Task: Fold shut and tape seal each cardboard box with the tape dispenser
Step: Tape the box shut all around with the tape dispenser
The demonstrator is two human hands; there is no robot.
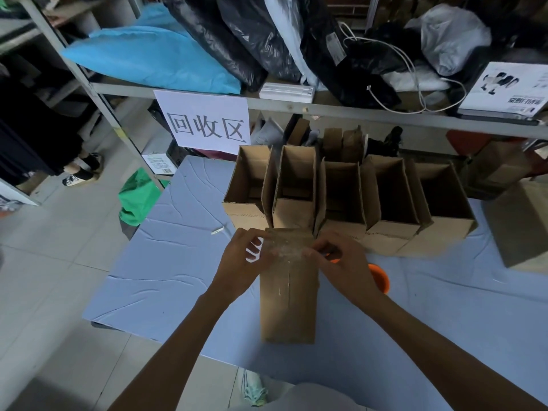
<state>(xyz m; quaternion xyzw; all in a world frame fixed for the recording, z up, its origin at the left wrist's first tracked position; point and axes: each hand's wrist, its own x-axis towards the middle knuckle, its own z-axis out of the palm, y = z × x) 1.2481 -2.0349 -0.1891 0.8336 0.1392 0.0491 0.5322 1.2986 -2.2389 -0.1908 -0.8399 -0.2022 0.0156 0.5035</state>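
Tabletop [178, 262]: left grip [240, 262], box [287, 298], right grip [347, 262]

Wrinkled pale-blue table [166, 262] bearing a shut brown cardboard box [289, 307], five open brown cardboard boxes [344, 185] in a row behind, an orange tape dispenser [379, 277] just right, a small white scrap [217, 230] left.
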